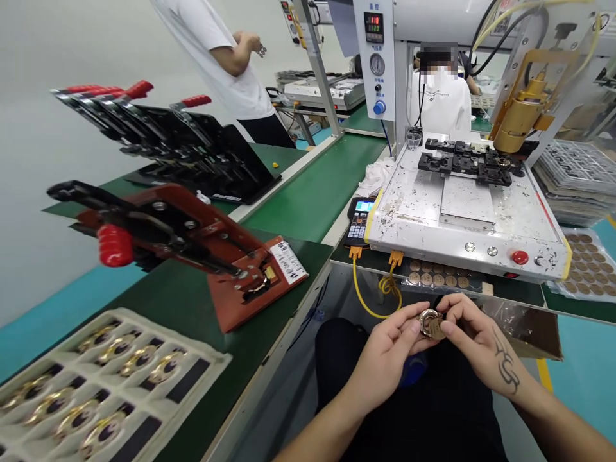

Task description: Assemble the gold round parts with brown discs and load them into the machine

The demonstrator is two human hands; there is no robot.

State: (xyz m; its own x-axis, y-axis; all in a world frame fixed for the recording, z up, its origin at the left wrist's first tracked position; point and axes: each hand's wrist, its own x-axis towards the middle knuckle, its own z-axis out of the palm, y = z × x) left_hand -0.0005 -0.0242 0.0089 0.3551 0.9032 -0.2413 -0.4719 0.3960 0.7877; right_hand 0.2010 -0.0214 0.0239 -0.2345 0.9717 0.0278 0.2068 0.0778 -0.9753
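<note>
Low in the view, over the person's dark lap, the left hand (385, 350) and the right hand (474, 340) meet around a small round gold-coloured part (432, 324). The fingertips of both hands pinch it from either side, the left thumb and forefinger on its left edge, the right fingers curled over its right edge. To the left, on the green bench, lies a pale moulded tray (197, 372) whose pockets hold rows of gold rings. Just behind it a red clamp jig (226, 256) with a red-capped handle rests on the mat, a white label at its near corner. Beyond the hands, a white dispensing machine (462, 212) stands with a red button on its front, a handheld controller (360, 221) leaning at its left edge. Farther back stand black clamp jigs (192, 154), and two people in white shirts work at the far benches.
</note>
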